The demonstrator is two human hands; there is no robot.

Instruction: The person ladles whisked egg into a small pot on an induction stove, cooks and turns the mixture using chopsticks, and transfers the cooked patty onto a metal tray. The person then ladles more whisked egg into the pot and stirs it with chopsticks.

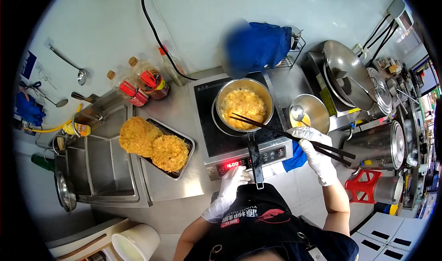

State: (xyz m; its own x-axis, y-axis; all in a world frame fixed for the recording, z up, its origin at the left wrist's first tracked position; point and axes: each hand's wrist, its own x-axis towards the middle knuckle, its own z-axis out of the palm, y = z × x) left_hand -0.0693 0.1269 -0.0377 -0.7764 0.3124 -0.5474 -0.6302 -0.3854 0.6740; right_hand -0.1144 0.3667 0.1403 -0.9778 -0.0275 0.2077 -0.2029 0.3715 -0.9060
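Nearest, the gloved left hand (232, 178) rests with fingers loosely spread at the front edge of the induction cooker (239, 123), just by its red display; it holds nothing. Beside it, the gloved right hand (317, 153) has its grip pinched on long black chopsticks (276, 130), whose tips reach over the rim of the steel pan (244, 104) of yellow food. Left on the counter (177, 109), a tray (168, 148) carries fried noodle cakes (152, 143). Farther back stand sauce bottles (145, 84).
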